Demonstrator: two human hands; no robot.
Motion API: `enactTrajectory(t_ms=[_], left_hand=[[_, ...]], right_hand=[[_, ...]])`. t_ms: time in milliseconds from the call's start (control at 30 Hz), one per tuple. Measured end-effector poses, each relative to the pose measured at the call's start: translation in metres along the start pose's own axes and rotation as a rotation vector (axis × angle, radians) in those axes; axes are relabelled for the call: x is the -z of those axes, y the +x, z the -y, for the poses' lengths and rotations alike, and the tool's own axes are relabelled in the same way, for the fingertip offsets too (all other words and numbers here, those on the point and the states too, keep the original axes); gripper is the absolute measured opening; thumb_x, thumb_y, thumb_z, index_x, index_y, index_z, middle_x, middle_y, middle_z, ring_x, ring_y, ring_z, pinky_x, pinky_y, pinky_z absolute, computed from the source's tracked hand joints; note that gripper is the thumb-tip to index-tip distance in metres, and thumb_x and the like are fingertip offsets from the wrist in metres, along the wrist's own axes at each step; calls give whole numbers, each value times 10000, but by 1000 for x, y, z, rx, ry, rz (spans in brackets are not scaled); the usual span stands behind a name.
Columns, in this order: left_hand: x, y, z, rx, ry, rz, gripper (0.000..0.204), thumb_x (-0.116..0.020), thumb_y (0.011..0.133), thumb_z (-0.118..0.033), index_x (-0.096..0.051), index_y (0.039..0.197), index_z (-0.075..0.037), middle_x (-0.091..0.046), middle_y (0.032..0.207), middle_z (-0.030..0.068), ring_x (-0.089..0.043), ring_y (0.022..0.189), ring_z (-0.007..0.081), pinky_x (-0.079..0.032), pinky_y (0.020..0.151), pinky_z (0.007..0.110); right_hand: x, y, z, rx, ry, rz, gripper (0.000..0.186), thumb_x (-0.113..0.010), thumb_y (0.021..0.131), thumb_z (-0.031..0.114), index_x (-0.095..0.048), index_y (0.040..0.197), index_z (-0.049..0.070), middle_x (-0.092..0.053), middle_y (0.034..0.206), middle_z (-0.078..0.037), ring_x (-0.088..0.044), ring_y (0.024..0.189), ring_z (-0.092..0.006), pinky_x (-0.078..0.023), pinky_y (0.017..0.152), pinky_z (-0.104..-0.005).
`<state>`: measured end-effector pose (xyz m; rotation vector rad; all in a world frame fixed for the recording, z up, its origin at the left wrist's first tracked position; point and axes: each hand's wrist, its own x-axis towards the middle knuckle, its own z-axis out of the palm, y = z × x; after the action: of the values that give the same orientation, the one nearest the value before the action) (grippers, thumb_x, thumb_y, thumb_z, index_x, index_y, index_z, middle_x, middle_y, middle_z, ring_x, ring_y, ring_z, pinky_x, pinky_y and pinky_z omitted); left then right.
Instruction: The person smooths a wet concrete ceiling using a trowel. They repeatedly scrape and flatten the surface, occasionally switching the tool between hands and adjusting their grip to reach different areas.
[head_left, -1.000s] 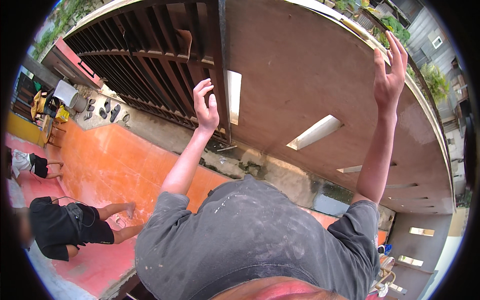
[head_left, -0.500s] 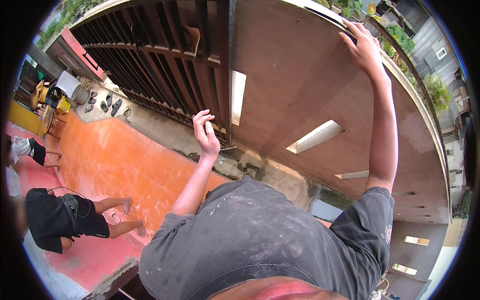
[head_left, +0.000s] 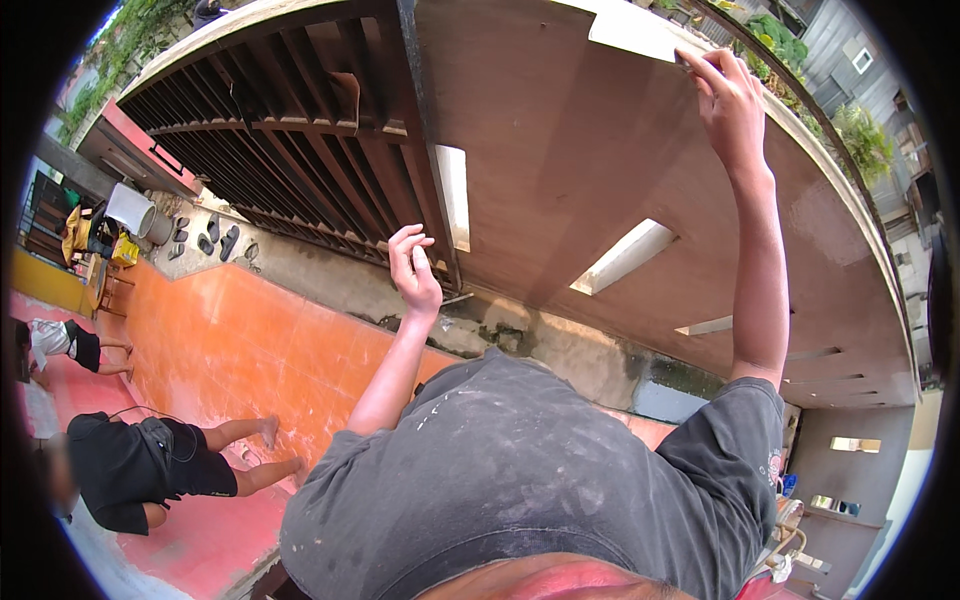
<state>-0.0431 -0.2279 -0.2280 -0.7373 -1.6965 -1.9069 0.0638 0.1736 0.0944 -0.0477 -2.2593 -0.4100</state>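
My left hand point(head_left: 415, 265) hangs in the air, empty, fingers loosely bent and apart, with the lower part of the dark metal gate point(head_left: 280, 130) behind it in the picture. My right hand point(head_left: 732, 105) is raised to the top edge of a brown plastered wall point(head_left: 540, 150); its fingers are bent round something small and dark that I cannot make out. A bright white flat shape point(head_left: 635, 25) lies just left of those fingertips along that edge; I cannot tell what it is.
Two people point(head_left: 160, 465) point(head_left: 65, 345) are at the left on orange and pink flooring point(head_left: 220, 330). Sandals point(head_left: 220, 240), a grey bucket point(head_left: 155, 225) and a wooden stool point(head_left: 110, 290) stand near the gate. Plants point(head_left: 860, 140) show beyond the wall.
My right hand has moved left to the wall's top edge and bent its fingers there. My left hand has dropped lower. The white shape at the edge now shows much wider.
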Motion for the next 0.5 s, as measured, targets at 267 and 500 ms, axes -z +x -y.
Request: enactTrajectory(t_ms=[267,500], left_hand=[[-32,-21,4,41,-40,128,211,-439,1085,-59,-606,1189,15,-612,1309,166,-665,993,214,-560,887,355],[-88,-54,-15,74,-124,302,222,-424,1105,-99,-603,1198,-5,-601,1322,154,-659,988,211,-546,893,359]], right_hand=[[21,-100,-29,-433,368,-117,343,-667,909,75,-658,1252,55,-634,1076,-101,-679,892,-278,-558,813,-412],[40,-192,-81,-702,342,-188,235,-602,1026,103,-724,1219,47,-733,1011,-146,-689,840,-288,-543,765,-394]])
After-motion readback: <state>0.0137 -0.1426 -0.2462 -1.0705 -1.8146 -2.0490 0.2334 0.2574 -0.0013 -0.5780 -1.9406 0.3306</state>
